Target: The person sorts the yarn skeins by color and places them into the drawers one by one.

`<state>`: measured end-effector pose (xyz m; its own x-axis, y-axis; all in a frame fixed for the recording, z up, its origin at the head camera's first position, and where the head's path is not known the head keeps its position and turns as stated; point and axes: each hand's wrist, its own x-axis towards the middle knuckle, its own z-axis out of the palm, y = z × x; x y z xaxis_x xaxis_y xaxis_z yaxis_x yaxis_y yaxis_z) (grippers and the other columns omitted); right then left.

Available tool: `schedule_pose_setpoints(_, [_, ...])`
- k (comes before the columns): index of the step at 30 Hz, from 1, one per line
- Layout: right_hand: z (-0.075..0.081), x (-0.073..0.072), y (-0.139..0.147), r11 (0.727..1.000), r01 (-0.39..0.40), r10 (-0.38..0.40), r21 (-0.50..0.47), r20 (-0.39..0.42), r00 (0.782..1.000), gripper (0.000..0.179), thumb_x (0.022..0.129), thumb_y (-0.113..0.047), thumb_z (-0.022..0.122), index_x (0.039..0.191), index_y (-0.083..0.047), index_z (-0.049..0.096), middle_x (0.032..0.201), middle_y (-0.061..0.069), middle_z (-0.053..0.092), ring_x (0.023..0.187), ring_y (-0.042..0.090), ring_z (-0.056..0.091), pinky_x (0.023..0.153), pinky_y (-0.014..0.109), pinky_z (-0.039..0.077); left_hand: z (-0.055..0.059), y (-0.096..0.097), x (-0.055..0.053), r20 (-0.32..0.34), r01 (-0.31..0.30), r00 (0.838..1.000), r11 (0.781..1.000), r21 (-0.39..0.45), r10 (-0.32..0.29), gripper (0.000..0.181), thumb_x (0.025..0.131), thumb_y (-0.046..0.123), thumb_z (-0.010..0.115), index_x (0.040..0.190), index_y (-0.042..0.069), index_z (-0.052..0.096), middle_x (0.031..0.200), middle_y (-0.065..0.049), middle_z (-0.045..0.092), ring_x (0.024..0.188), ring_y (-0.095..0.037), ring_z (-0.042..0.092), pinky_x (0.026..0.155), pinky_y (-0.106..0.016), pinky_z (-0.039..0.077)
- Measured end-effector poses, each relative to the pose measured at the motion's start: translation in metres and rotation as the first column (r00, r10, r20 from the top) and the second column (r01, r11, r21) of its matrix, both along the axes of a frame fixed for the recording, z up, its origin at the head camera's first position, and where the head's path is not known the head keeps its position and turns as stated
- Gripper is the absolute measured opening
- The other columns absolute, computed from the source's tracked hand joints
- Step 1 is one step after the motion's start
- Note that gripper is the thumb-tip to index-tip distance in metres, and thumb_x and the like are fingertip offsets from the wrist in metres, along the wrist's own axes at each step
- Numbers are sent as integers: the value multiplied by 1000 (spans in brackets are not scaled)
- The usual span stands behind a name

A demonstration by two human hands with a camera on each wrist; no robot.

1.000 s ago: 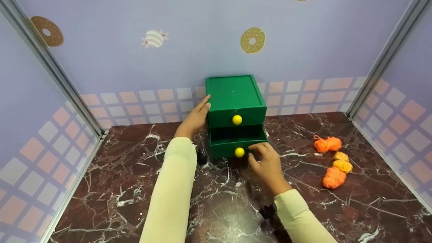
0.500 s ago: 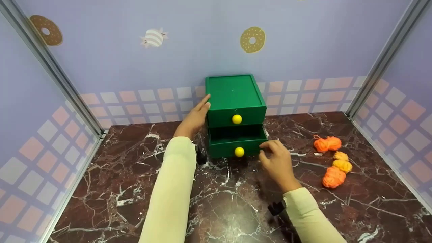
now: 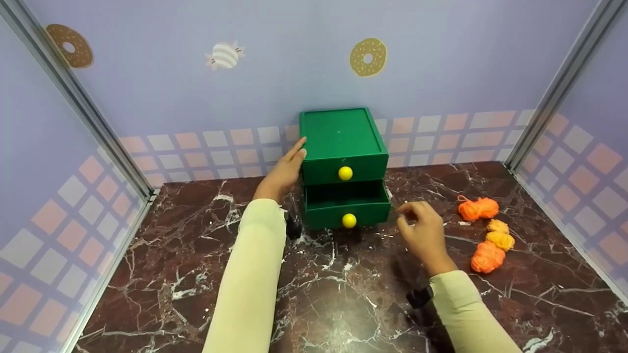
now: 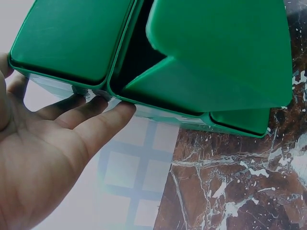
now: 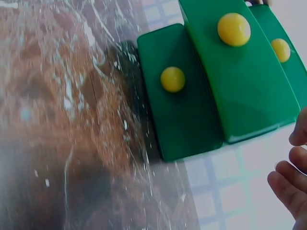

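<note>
A green drawer cabinet [image 3: 338,132] stands against the back wall, its drawers fitted with yellow knobs. The middle drawer [image 5: 244,76] is pulled out, and the drawers above and below it are closed. In the head view its inside looks dark. My left hand [image 3: 282,176] rests against the cabinet's left side, fingers stretched along it; in the left wrist view the fingertips [image 4: 122,112] touch that side. To the right of the pulled-out drawer, apart from it, hovers my right hand [image 3: 424,235] with loosely bent fingers and nothing visible between them.
On the right of the dark marble-patterned table [image 3: 196,294] lie an orange yarn bundle [image 3: 478,208], a yellow yarn bundle [image 3: 500,240] and another orange bundle [image 3: 487,257]. Patterned walls enclose the back and both sides.
My right hand has moved right, from the front of the pulled-out drawer to beside it. The left hand stays on the cabinet's side, and the drawer has not visibly moved.
</note>
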<state>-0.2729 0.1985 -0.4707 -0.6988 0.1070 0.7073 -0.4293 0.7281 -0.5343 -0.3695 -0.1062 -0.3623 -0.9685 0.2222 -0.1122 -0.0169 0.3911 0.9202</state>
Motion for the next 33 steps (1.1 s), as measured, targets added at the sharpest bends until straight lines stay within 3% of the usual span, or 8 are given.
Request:
schedule_pose_setpoints(10, [-3, -3, 22, 998, 62, -63, 9, 30, 998, 10, 73, 4, 70, 81, -3, 68, 79, 11, 63, 72, 24, 60, 67, 36, 47, 1, 1, 1, 24, -5, 1000, 999, 41, 4, 47, 103, 53, 31, 147, 58, 18, 164, 8, 11, 151, -28, 13, 115, -58, 26])
schedule_pose_setpoints(17, [-4, -4, 36, 996, 93, -93, 8, 88, 992, 10, 73, 3, 69, 83, -2, 68, 83, 14, 63, 76, 29, 63, 70, 40, 49, 0, 0, -1, 16, 4, 1000, 1000, -7, -4, 47, 102, 55, 30, 147, 59, 16, 164, 6, 13, 150, -29, 17, 114, -59, 28])
schedule_pose_setpoints(25, [-6, -6, 51, 992, 119, -123, 30, 163, 979, 13, 75, 0, 70, 88, 0, 69, 87, 18, 62, 79, 33, 59, 72, 42, 45, 1, 0, -2, -30, 3, 1000, 998, -69, -5, 49, 103, 54, 29, 150, 53, 16, 163, 3, 17, 150, -29, 17, 118, -54, 20])
schedule_pose_setpoints(33, [-6, -4, 64, 987, 155, -160, 44, 213, 964, 12, 79, -3, 69, 91, -1, 68, 88, 18, 61, 81, 32, 58, 74, 45, 45, 0, -1, -3, -6, -2, 1000, 999, -35, 2, 47, 102, 55, 30, 148, 57, 17, 163, 4, 16, 149, -30, 20, 116, -56, 26])
